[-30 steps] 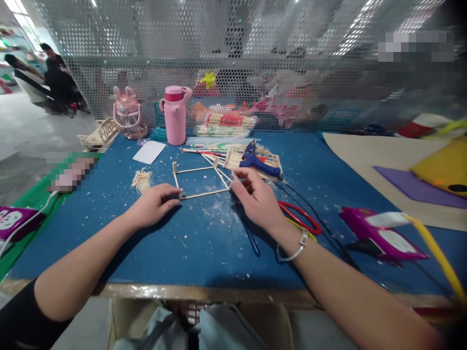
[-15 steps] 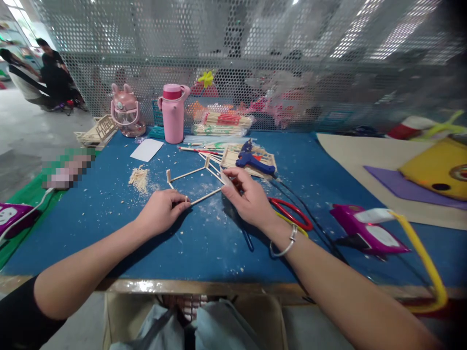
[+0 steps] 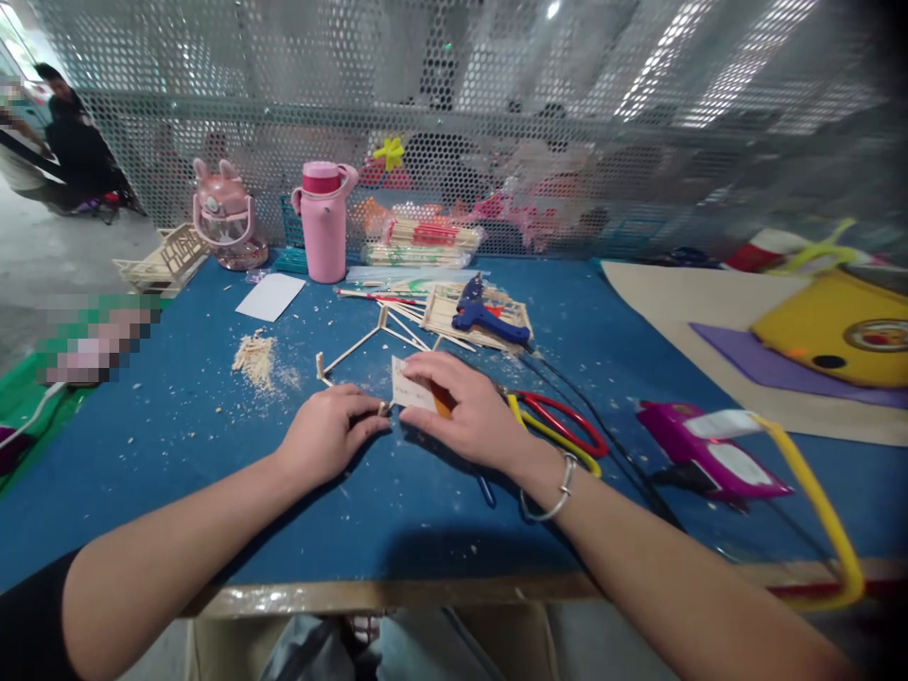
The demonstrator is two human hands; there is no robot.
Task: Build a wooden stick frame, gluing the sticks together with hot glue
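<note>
On the blue tabletop lies a thin wooden stick frame (image 3: 353, 350) with short upright posts at its corners. My left hand (image 3: 330, 426) pinches the frame's near corner post, whose tip shows between thumb and fingers. Close beside it, my right hand (image 3: 472, 407) grips a small piece of sandpaper (image 3: 411, 388), white with printed marks on one side and orange-brown on the other. The paper's edge is right by the pinched corner; whether it touches the wood I cannot tell. My right hand covers part of the frame.
A blue glue gun (image 3: 489, 317) rests on a small stick-built panel (image 3: 436, 312) behind my right hand. Red-handled pliers (image 3: 567, 421) and a purple device (image 3: 709, 449) lie to the right. Wood crumbs (image 3: 253, 359) are heaped left; a pink bottle (image 3: 324, 227) stands behind.
My right hand has moved left and slightly nearer, bringing the sandpaper to the corner held by my left hand. The paper's printed face now shows. The view has shifted a little.
</note>
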